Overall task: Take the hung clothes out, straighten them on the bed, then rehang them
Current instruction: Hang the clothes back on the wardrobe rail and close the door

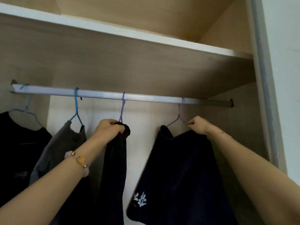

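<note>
Wood-look wardrobe (100, 114) w/ white-edged shelf (129, 34) up top — white wall (284, 62) at rt.

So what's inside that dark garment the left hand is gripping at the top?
The neck of a purple hanger rises out of the bunched dark garment to the rail. Its shoulders are hidden by the cloth and the gripping left hand.

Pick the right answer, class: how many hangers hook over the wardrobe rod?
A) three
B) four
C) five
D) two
B: four hooks sit on the rod: a pale blue hanger, a blue hanger, a middle purple hanger and a right purple hanger.
</note>
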A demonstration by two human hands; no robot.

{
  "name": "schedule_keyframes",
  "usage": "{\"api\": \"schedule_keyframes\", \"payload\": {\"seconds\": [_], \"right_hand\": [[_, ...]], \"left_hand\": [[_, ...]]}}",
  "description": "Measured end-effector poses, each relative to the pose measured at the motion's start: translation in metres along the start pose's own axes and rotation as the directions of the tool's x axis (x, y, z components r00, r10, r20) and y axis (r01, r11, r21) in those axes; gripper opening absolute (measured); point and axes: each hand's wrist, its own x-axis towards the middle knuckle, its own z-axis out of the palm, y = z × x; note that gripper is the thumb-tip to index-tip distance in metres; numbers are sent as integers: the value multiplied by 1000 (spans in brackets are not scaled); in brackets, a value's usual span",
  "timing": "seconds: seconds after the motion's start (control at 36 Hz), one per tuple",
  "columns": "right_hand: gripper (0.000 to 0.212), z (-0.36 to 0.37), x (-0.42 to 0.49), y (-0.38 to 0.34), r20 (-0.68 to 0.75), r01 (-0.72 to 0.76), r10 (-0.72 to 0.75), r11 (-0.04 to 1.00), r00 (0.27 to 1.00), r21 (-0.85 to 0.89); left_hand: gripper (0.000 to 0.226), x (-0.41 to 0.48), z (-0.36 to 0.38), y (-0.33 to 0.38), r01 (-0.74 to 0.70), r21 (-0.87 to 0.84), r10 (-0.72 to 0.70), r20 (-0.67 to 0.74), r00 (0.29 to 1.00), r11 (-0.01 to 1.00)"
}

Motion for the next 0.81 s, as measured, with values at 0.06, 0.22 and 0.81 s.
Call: {"api": "schedule_keyframes", "payload": {"seconds": [0.06, 0.22, 0.81], "right_hand": [[26, 5, -3, -12, -5, 30, -30, 999, 1000, 21], [28, 15, -19, -52, -2, 115, -115, 989, 993, 93], [31, 49, -26, -110, -124, -21, 26, 999, 992, 45]], "left_hand": [[25, -2, -7, -1, 9, -46, -10, -16, 1000, 999], [28, -4, -24, -2, 20, -47, -22, -39, 999, 999], [19, -3, -32, -14, 22, -43, -25, -78, 997, 999]]}}
